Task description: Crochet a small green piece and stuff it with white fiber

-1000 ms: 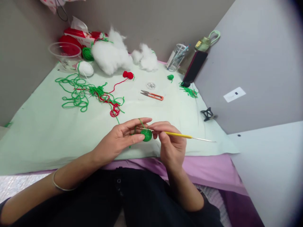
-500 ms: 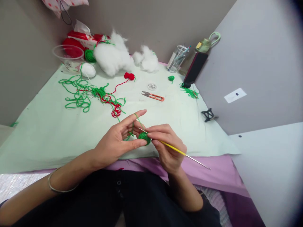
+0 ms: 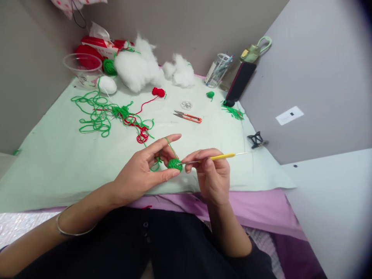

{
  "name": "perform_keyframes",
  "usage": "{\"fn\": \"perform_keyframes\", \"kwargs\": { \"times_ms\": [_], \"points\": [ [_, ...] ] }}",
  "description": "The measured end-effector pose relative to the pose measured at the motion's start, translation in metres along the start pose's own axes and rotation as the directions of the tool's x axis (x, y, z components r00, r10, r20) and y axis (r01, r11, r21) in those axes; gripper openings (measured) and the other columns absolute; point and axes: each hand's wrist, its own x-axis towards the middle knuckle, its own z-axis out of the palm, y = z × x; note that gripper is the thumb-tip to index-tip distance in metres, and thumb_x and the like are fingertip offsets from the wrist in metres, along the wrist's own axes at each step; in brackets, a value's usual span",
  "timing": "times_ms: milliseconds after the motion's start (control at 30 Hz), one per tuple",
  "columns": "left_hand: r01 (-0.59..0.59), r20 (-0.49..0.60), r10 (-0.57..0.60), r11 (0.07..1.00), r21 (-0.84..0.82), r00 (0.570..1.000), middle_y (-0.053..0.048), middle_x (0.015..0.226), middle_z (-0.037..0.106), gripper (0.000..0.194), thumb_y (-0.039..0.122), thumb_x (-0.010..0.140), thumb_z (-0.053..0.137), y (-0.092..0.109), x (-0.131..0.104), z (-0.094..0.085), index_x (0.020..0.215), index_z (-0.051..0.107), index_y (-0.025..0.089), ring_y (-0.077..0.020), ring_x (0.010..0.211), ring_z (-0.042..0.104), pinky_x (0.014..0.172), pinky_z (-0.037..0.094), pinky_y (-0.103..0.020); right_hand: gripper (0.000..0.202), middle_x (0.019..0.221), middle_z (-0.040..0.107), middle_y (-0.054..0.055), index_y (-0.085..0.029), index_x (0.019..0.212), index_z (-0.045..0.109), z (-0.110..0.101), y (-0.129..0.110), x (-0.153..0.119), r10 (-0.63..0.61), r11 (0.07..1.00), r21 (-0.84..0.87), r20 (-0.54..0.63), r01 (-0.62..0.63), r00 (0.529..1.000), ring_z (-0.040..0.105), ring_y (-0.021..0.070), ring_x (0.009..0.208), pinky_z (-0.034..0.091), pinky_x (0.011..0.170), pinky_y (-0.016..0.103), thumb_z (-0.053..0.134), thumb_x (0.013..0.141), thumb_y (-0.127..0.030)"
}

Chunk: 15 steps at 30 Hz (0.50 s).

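Between the thumb and fingers of my left hand (image 3: pixel 149 164) is a small round green crochet piece (image 3: pixel 174 165). A strand of green yarn (image 3: pixel 171 147) rises from the piece and loops over my raised left index finger. My right hand (image 3: pixel 213 172) grips a crochet hook (image 3: pixel 222 157) with a yellow handle, its metal tip touching the right side of the green piece. Beyond my left hand lies a loose tangle of green yarn (image 3: pixel 95 116) with red yarn (image 3: pixel 142 135) in it. Orange-handled thread snips (image 3: pixel 188 116) rest past my hands.
White stuffing (image 3: pixel 138 68) is heaped at the back. At the back left stand a clear plastic tub (image 3: pixel 83 71) and a tissue box (image 3: pixel 100 47). A pen cup (image 3: pixel 217 71), a bottle (image 3: pixel 252 52) and a dark phone (image 3: pixel 241 81) are at the back right. A black stand (image 3: pixel 256 140) lies on the right.
The crochet hook has swung from sloping down to the right to nearly level, and its tip now meets the green piece. My right hand has turned with it; my left hand barely moved.
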Motion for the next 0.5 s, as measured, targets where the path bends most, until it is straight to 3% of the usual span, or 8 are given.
{"fn": "perform_keyframes", "kwargs": {
  "times_ms": [167,300,400,500],
  "points": [
    [-0.011,-0.007,0.011,0.999,0.045,1.0,-0.001,0.099,0.064,0.069,0.031,0.084,0.08,-0.002,0.0,0.0,0.148,0.055,0.027,-0.0172,0.099,0.058,0.098,0.047,-0.031,0.015,0.093,0.08,0.003,-0.024,0.099,0.069,-0.003,-0.005,-0.001,-0.007,0.996,-0.083,0.041,0.01,0.999,0.073,0.0153,0.074,0.063,0.07,0.034,0.059,0.1,-0.035],
    [-0.026,-0.034,0.029,0.998,0.065,0.999,-0.001,0.097,0.063,0.067,0.029,0.084,0.079,-0.002,0.0,0.002,0.147,0.057,0.027,-0.0168,0.097,0.058,0.096,0.047,-0.031,0.016,0.096,0.078,0.004,-0.024,0.104,0.07,-0.004,-0.011,-0.001,-0.095,0.962,-0.249,0.085,0.113,0.992,0.074,0.0155,0.076,0.063,0.072,0.034,0.055,0.103,-0.028],
    [-0.045,-0.086,0.051,0.996,0.071,0.995,0.0,0.093,0.062,0.064,0.027,0.083,0.079,-0.004,0.0,0.004,0.143,0.059,0.026,-0.0165,0.092,0.058,0.091,0.048,-0.031,0.021,0.101,0.078,0.005,-0.025,0.112,0.07,-0.004,-0.013,-0.004,-0.214,0.852,-0.433,0.222,0.293,0.951,0.075,0.0177,0.09,0.063,0.079,0.036,0.053,0.102,-0.018],
    [-0.036,-0.172,0.048,0.997,0.07,0.984,0.001,0.088,0.059,0.062,0.026,0.08,0.082,-0.007,0.0,0.008,0.139,0.063,0.024,-0.0152,0.083,0.056,0.084,0.047,-0.029,0.029,0.111,0.078,0.009,-0.025,0.122,0.067,-0.003,-0.01,-0.009,-0.301,0.637,-0.607,0.372,0.475,0.878,0.075,0.0204,0.102,0.064,0.082,0.036,0.055,0.099,-0.013]
  ]
}}
